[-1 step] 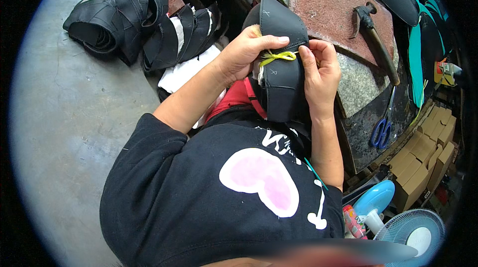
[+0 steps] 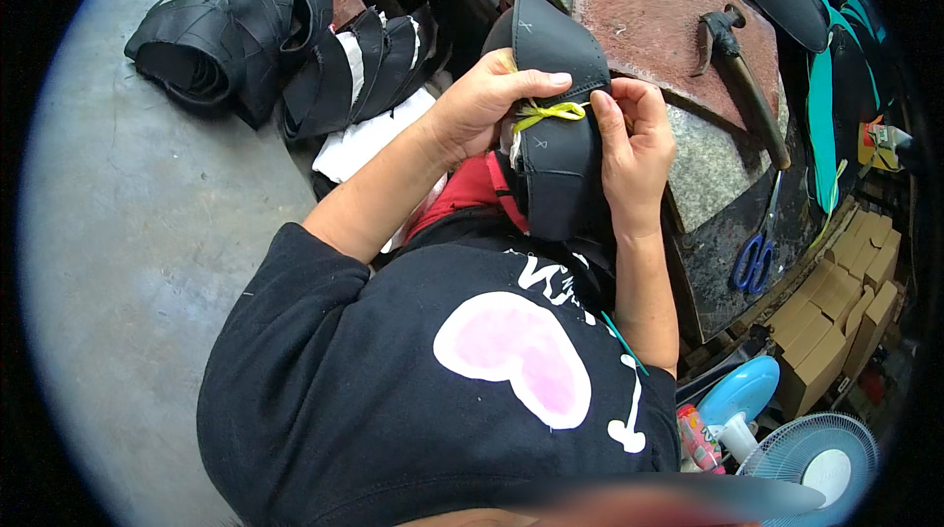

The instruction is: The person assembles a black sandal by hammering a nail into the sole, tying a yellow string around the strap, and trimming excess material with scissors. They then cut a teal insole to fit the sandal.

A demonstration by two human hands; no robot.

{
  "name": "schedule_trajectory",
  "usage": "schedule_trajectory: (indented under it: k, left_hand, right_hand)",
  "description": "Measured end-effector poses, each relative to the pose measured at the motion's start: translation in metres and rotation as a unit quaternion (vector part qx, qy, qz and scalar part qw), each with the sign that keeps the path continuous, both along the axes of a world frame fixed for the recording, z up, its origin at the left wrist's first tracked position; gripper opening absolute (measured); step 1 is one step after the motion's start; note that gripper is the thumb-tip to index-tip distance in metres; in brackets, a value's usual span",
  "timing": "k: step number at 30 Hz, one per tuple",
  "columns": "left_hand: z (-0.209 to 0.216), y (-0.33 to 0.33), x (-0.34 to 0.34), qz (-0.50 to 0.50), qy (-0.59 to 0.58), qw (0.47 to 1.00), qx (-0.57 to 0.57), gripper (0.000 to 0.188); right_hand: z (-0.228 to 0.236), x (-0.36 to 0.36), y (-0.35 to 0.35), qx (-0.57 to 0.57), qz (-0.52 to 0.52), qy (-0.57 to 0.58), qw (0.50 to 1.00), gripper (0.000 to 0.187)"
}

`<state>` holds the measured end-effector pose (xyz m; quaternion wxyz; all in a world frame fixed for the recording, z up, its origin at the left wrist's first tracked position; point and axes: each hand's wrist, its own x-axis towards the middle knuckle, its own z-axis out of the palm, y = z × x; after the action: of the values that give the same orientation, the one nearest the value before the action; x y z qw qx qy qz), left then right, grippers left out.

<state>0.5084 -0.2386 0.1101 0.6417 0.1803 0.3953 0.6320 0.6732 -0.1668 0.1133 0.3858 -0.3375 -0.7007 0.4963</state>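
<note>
A bundle of curved black shoe uppers (image 2: pixel 556 168), with pale chalk marks and stitched seams, stands upright in front of my body. Yellow string (image 2: pixel 547 114) lies looped across its middle. My left hand (image 2: pixel 482 104) grips the bundle's left edge, its thumb lying over the black surface just above the string. On the other side, my right hand (image 2: pixel 636 148) pinches the string's right end between thumb and forefinger, its other fingers curled. Some of my left fingers are hidden behind the bundle.
More black uppers (image 2: pixel 211 45) lie heaped at the far left, by white cloth (image 2: pixel 369 144). To the right, a hammer (image 2: pixel 742 80) rests on a reddish slab (image 2: pixel 649 21), near blue-handled scissors (image 2: pixel 757 252). Cardboard boxes (image 2: pixel 821 316) and a fan (image 2: pixel 821 468) stand at lower right.
</note>
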Motion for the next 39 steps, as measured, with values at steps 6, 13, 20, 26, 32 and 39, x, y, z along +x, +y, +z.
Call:
schedule_trajectory:
  k: [6, 13, 20, 26, 32, 39]
  left_hand:
    - [-0.010, -0.014, -0.013, 0.027, 0.051, 0.994, 0.092, 0.028]
    - [-0.022, -0.021, -0.023, -0.008, 0.052, 0.966, 0.253, 0.010]
    - [-0.013, -0.019, -0.029, -0.041, 0.085, 0.951, 0.293, 0.005]
    - [0.002, -0.013, -0.026, 0.016, 0.233, 0.958, 0.170, 0.028]
    - [0.004, 0.012, -0.028, -0.025, 0.479, 0.860, 0.172, 0.032]
    - [0.002, 0.044, -0.021, 0.022, 0.476, 0.870, 0.126, 0.035]
  right_hand:
    - [0.019, -0.002, -0.004, 0.186, 0.067, -0.069, 0.978, 0.025]
    - [0.019, -0.013, -0.009, 0.407, 0.112, -0.042, 0.905, 0.030]
    - [0.012, -0.011, -0.012, 0.424, 0.081, -0.012, 0.902, 0.032]
    - [0.002, -0.006, -0.014, 0.177, 0.051, 0.024, 0.983, 0.030]
    - [-0.011, -0.007, -0.008, -0.197, 0.023, 0.119, 0.973, 0.024]
    - [-0.003, -0.005, 0.007, -0.150, 0.006, 0.079, 0.986, 0.024]
